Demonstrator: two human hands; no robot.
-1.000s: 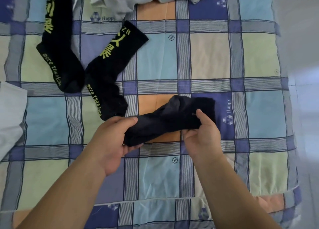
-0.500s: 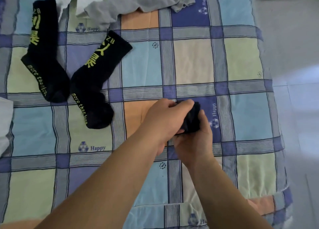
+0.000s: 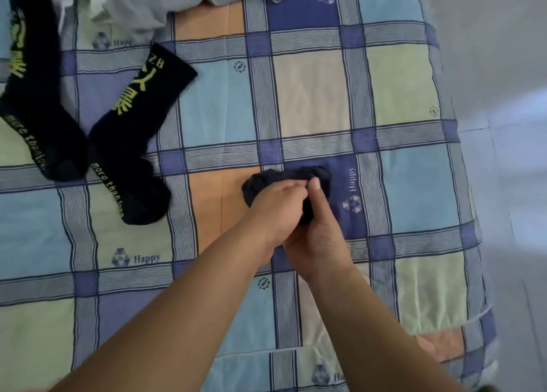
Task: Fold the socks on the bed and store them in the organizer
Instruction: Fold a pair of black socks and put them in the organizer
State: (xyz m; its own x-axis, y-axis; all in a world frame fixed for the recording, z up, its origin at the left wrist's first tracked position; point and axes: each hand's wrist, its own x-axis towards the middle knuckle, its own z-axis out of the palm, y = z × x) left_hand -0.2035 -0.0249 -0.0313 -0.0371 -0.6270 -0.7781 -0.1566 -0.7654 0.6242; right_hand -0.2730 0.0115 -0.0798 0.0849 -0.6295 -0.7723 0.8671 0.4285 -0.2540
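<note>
- Head view: I see the bundled dark sock on the bed, on the checked sheet where an orange square meets a purple one, at about the middle of the bed.
- My left hand is on the bundle with its fingers curled into the fabric, its grip pinching the sock.
- My right hand touches the left one; its thumb lies pressed on top of the bundle, so this grip holds the sock too.
- Well to the left of the bundle lie two black socks with yellow lettering, one nearer and one farther left, flat and side by side.
- Beyond the bundle, at the bed's far edge, lies crumpled grey clothing.
- Right of the bed is pale floor.
</note>
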